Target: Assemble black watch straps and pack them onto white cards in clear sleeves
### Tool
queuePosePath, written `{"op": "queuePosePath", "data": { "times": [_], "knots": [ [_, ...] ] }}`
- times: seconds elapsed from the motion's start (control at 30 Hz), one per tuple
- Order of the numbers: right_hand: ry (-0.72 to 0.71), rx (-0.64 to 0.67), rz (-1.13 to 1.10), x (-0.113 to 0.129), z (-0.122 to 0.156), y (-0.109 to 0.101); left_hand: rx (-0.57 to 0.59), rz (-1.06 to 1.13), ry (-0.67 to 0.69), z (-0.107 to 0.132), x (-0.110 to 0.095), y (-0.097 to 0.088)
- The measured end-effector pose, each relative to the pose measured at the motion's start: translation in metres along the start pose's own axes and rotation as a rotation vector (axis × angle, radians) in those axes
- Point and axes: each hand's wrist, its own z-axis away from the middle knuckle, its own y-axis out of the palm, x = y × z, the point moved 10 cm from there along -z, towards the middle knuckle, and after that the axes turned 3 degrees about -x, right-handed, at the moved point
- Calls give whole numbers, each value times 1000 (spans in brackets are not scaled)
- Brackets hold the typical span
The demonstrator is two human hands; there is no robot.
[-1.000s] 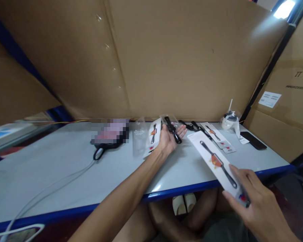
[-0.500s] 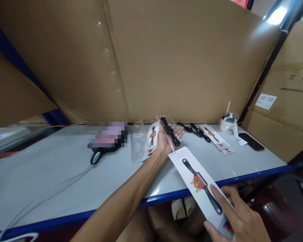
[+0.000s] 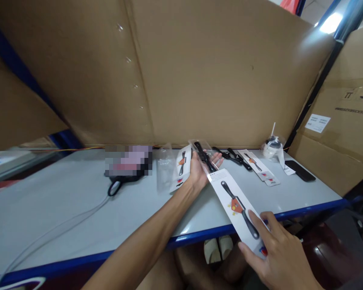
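A black spokeshave (image 3: 202, 152) in a clear plastic sleeve lies across my left hand (image 3: 198, 169), which is palm up with fingers partly stretched, supporting it. Between the fingers and thumb of my right hand (image 3: 278, 249) is a white printed card (image 3: 226, 189) with a spokeshave pictured on it. The card's upper end meets the near end of the sleeve and overlaps the spokeshave's lower handle; whether it is inside the sleeve is hard to see. Just left of my left hand stands another printed card (image 3: 185, 165), tilted, beside an empty clear sleeve (image 3: 164, 169).
Right of my left hand lie black spokeshaves (image 3: 240, 157) and more printed cards (image 3: 256, 165). A wrapped cup with a straw (image 3: 272, 147) and a black phone-like slab (image 3: 300, 170) are farther right. A corded dark device (image 3: 127, 175) sits left. Cardboard (image 3: 199, 80) walls the back.
My right hand has moved slightly up and left with the card. The card's top end now overlaps the sleeve's near end and part of the spokeshave handle. My left hand stays almost still.
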Motion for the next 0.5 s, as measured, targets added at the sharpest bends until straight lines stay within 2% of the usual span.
{"op": "queuePosePath", "data": {
  "times": [0.2,0.27,0.3,0.37,0.4,0.43,0.5],
  "knots": [
    [205,262,-14,6,-66,27,19,7,-13,-2,5,-2],
    [192,257,-49,8,-79,20,23,7,-33,-6,7,-6],
    [157,191,-75,10,-81,7,20,5,-44,-8,7,-8],
    [32,-24,-158,19,-66,-27,7,-7,-63,-12,8,-12],
    [-48,-133,-228,24,-48,-42,3,-13,-68,-13,7,-13],
    [-155,-183,-316,34,-25,-48,2,-18,-71,-13,7,-13],
    [-394,-130,-463,57,30,-28,10,-20,-70,-13,6,-11]
  ]
}}
